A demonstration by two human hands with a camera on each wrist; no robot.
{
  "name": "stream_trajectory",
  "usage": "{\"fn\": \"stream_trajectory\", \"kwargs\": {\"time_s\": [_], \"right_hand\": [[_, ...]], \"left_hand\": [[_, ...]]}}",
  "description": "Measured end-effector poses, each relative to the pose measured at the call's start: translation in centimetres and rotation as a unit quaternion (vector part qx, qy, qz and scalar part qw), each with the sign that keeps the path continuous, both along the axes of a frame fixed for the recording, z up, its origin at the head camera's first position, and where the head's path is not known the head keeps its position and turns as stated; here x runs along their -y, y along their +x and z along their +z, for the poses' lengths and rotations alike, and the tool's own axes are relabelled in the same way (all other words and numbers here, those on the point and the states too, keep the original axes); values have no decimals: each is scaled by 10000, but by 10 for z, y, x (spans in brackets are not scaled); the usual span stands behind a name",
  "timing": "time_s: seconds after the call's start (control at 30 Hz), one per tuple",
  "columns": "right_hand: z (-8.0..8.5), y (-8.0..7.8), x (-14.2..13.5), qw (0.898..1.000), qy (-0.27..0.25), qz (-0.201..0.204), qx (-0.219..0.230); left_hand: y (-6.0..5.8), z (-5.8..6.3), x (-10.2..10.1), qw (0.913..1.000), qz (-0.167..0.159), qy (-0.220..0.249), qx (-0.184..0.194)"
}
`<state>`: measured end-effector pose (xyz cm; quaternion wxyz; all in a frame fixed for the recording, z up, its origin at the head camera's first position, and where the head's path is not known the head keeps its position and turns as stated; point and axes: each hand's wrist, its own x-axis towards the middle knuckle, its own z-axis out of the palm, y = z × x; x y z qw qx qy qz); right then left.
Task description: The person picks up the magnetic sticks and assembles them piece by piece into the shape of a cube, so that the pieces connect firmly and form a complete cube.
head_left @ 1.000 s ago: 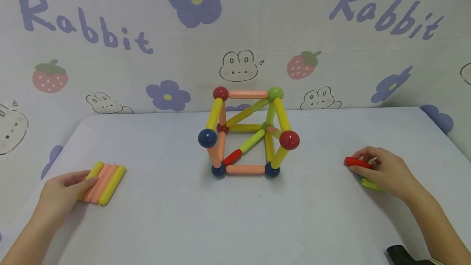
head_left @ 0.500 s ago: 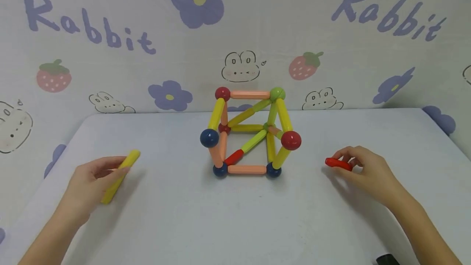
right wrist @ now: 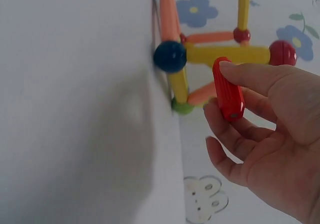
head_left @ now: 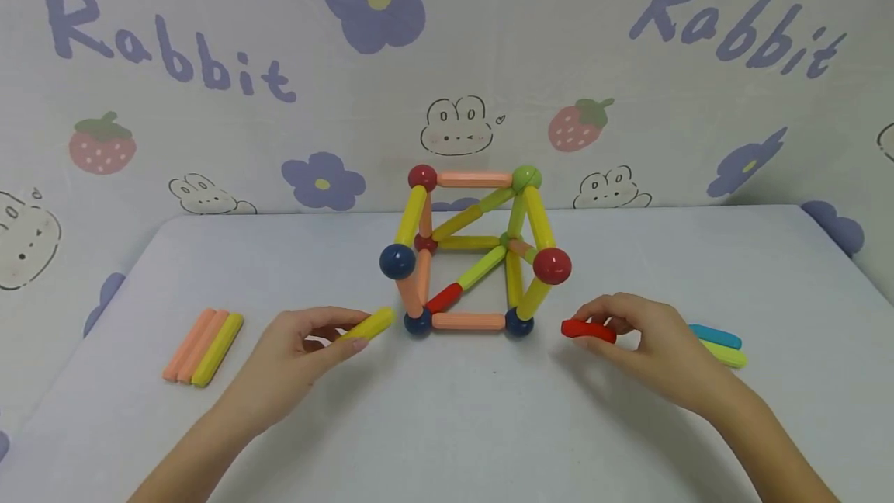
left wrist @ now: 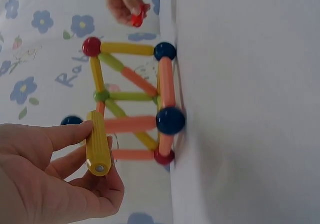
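My left hand (head_left: 300,355) pinches a yellow magnetic rod (head_left: 369,325) between thumb and fingers, just left of the frame's front left corner. The left wrist view shows a small metal tip on the rod's near end. A short red magnetic rod (head_left: 588,331) is pinched by my right hand (head_left: 646,348), to the right of the frame. Between the hands stands a cube-like frame (head_left: 468,322) of coloured rods joined by balls. Its front top corners are a dark blue ball (head_left: 397,261) and a red ball (head_left: 552,266), with no rod between them.
On the table's left side lie two orange rods (head_left: 195,344) and a yellow rod (head_left: 218,349), side by side. A blue rod (head_left: 716,336) and a lime rod (head_left: 725,354) lie behind my right wrist. A printed cloth (head_left: 230,14) hangs behind the white table (head_left: 447,425).
My left hand lifts a yellow rod off the row at left and brings it right, near the frame. My right hand carries the red rod left, away from the blue and lime rods.
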<state>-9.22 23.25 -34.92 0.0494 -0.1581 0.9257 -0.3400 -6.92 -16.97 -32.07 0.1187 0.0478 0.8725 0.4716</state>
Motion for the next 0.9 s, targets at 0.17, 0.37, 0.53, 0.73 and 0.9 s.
{"fn": "stream_trajectory", "kwargs": {"time_s": [0.17, 0.37, 0.53, 0.73, 0.9], "right_hand": [[8, 5, 18, 9987, -314, 338, 208], [16, 11, 38, 9945, -675, 718, 347], [20, 13, 49, 9920, -787, 919, 358], [22, 15, 56, 9889, -884, 1189, 132], [23, 16, 58, 9883, -890, 1238, 58]], "left_hand": [[-1, -2, -25, 9991, -361, 224, 50], [0, -5, -50, 9955, -851, 396, 117], [1, -4, -65, 9931, -1055, 423, 270], [3, -2, -73, 9911, -1188, 526, 278], [3, -1, -75, 9909, -1202, 521, 324]]}}
